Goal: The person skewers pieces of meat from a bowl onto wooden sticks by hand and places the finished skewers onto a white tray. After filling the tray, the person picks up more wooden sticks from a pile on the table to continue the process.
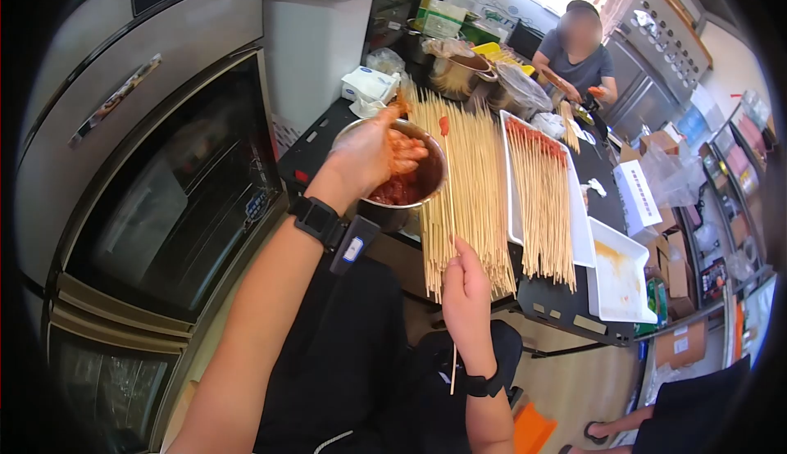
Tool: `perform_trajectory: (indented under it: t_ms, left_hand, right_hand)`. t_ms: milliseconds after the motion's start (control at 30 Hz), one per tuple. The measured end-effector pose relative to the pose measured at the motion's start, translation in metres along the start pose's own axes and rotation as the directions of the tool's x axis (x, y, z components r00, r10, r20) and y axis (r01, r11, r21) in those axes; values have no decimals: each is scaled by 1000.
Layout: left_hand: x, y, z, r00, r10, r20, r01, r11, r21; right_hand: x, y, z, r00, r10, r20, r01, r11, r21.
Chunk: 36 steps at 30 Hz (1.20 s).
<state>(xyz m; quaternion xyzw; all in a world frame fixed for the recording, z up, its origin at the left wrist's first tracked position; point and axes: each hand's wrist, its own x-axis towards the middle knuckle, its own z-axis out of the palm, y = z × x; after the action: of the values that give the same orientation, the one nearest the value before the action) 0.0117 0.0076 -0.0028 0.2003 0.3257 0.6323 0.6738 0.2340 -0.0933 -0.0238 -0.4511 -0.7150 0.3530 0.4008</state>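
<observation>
skewers, red meat and two hands at a black table

item: left hand, left of centre, over the metal pot. open, fingers loosely extended and coated in red sauce; whether a scrap lies against the palm cannot be told. black wristband with a dark tag hanging beside it.

item: right hand, lower centre. closed, thumb and fingers gripping one skewer. black band at the wrist.

item: the gripped skewer, running from upper centre to lower centre, one small red piece at its upper end, the lower end showing below the hand.

item: red meat, sauced, inside the metal pot, left of centre.

item: bare skewers, a broad bundle, centre, lying side by side just right of the pot, partly behind the gripped one.

item: loaded skewers, right of centre, in a long white tray, red ends toward the top of the frame, bare ends over the tray's lower edge.

item: second white tray, right of the loaded one, yellowish residue inside.

item: white packet, upper left of centre, near the pot.

item: large pot, upper centre, beyond the bare bundle.

item: another person, upper right, seated across the black table, something red by one hand.
</observation>
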Motion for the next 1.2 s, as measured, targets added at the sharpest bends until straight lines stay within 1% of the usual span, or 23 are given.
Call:
perform_trajectory:
  t_ms: [33, 67, 133, 233, 300, 400, 467, 500, 567, 600, 633, 667, 700, 733, 767, 800, 833, 867, 967, 1033, 1100, 1133, 1200]
  left_hand:
    - [-4, 3, 6, 996, -5, -85, 3, 1000, -18]
    - [-5, 4, 7, 997, -13, -72, 12, 1000, -19]
    - [-6, 3, 8, 988, 65, -142, -64, 998, 12]
    - [-11, 1, 11, 987, 117, -114, -109, 991, 74]
    - [-8, 0, 7, 989, 109, -96, -101, 991, 85]
    - [-11, 1, 12, 983, 126, -131, -114, 989, 93]
    - [-7, 0, 8, 984, 117, -133, -104, 989, 100]
    - [-7, 1, 8, 984, 112, -142, -97, 989, 109]
    - [-6, 3, 8, 982, 138, -130, -122, 984, 128]
    - [-7, 0, 8, 981, 147, -129, -129, 982, 138]
    - [-7, -2, 9, 980, 145, -134, -128, 983, 132]
    - [-6, -6, 10, 973, 188, -132, -132, 928, 347]
    - [-6, -8, 9, 968, 223, -118, -124, 827, 549]
    - [5, -11, -6, 966, 245, 87, -218, 582, 784]
    - [20, -17, -17, 969, 235, 83, -208, 581, 787]
    - [28, -19, -21, 944, 125, 304, -293, -96, 951]
    - [14, -13, -4, 912, -105, 397, -349, -709, 613]
    - [2, -16, 19, 991, 134, 6, 55, -446, 893]
    - [-6, -17, 25, 995, 94, 24, 24, -479, 878]
    - [-15, -14, 36, 995, 95, -14, 58, -485, 872]
    - [-15, -14, 35, 993, 99, -58, 100, -493, 865]
    - [-10, -16, 28, 990, 135, -31, 88, -445, 891]
    - [-6, -16, 21, 984, 179, -13, 83, -390, 917]
  right_hand:
    - [1, 1, -6, 1000, 22, 7, -22, 998, 63]
    - [3, 1, -14, 997, 70, 11, -71, 994, 78]
    - [15, 18, -32, 995, 44, -90, -43, 999, 13]
    - [49, 27, -69, 977, 113, -184, -133, 986, -101]
    - [91, 78, -101, 978, -33, -205, -63, 894, -445]
    - [137, 99, -132, 980, -99, -175, -9, 848, -529]
    - [149, 100, -141, 979, -101, -179, -111, 473, -874]
    - [148, 100, -142, 978, -105, -182, -112, 474, -873]
    - [145, 99, -140, 977, -161, -138, -50, 457, -888]
    - [136, 96, -130, 951, -286, -120, 31, 472, -881]
    - [128, 90, -120, 952, -284, -113, 35, 468, -883]
    - [119, 85, -109, 939, -344, 14, 188, 479, -858]
    - [108, 79, -96, 906, -402, 131, 332, 484, -810]
    - [99, 72, -82, 894, -414, 172, 368, 457, -810]
    - [93, 68, -69, 878, -428, 214, 406, 429, -807]
    - [88, 70, -57, 882, -422, 212, 402, 434, -806]
    - [85, 74, -47, 868, -432, 246, 425, 389, -817]
    - [84, 77, -39, 852, -443, 280, 449, 340, -826]
    - [88, 81, -25, 878, -418, 232, 374, 300, -878]
    - [93, 79, -22, 916, -350, 197, 319, 335, -886]
    - [99, 79, -18, 972, -223, 72, 163, 424, -891]
    - [99, 77, -17, 972, -225, 73, 165, 427, -889]
    - [100, 72, -22, 981, -175, -85, 45, 629, -776]
